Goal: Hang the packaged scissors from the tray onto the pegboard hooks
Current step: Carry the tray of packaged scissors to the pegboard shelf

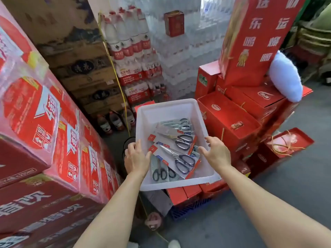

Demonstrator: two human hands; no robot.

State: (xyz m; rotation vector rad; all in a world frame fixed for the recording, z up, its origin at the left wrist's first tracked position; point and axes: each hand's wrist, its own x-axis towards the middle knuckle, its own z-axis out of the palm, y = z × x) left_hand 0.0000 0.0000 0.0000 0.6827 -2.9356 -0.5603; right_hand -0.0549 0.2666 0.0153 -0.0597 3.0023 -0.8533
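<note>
packaged scissors [176,154] between 2 hands [137,157]

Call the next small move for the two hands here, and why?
Probably close the left hand on the top scissors pack and lift it out. Its fingers already touch that pack's left edge over the white tray; the right hand hovers open, holding nothing. No pegboard is in view.
</note>
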